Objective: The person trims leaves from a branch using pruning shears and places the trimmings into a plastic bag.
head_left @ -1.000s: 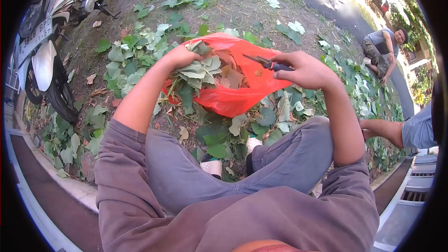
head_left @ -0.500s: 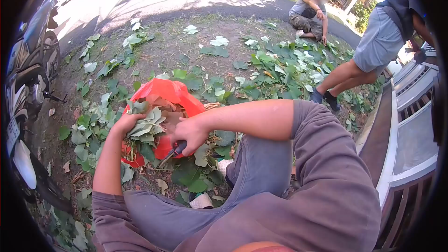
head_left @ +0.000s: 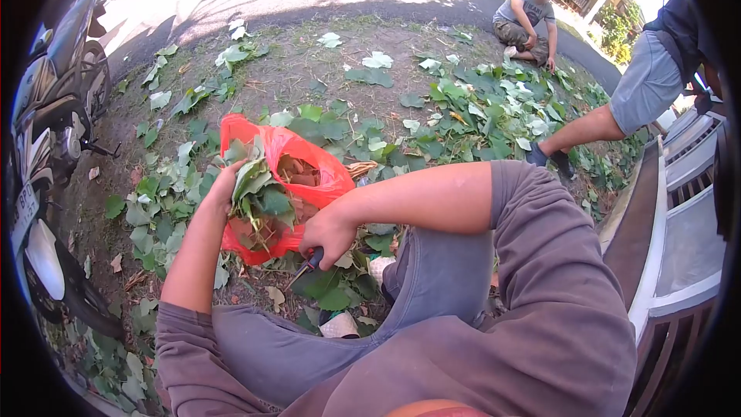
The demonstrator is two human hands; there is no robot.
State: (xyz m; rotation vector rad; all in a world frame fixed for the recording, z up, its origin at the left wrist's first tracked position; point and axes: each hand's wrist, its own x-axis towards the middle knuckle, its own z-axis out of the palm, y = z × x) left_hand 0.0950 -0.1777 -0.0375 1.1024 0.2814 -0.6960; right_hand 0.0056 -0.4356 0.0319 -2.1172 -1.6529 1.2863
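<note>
My left hand (head_left: 224, 187) is closed around a bunch of green leaves (head_left: 253, 182), held at the mouth of a red plastic bag (head_left: 328, 171). Brown dry leaves show inside the bag, which stands on the ground before my legs. My right hand (head_left: 332, 235) is wrapped around the dark handle of a thin-bladed tool (head_left: 312, 260), its metal end pointing down and left. That hand rests against the bag's near right side. The tool's exact kind is hard to make out.
Cut leaves (head_left: 494, 112) lie scattered over the soil. A parked motorcycle (head_left: 65, 139) stands at left. One person (head_left: 529, 23) squats near the road; another person's leg (head_left: 587, 127) is at right, by a metal-framed structure (head_left: 687, 239). My bent knee (head_left: 448, 262) is close to the bag.
My left hand has lifted slightly with the leaves, and the bag's mouth has spread wider, showing more inside. My right hand has shifted a little right with the tool. The view has tilted slightly.
</note>
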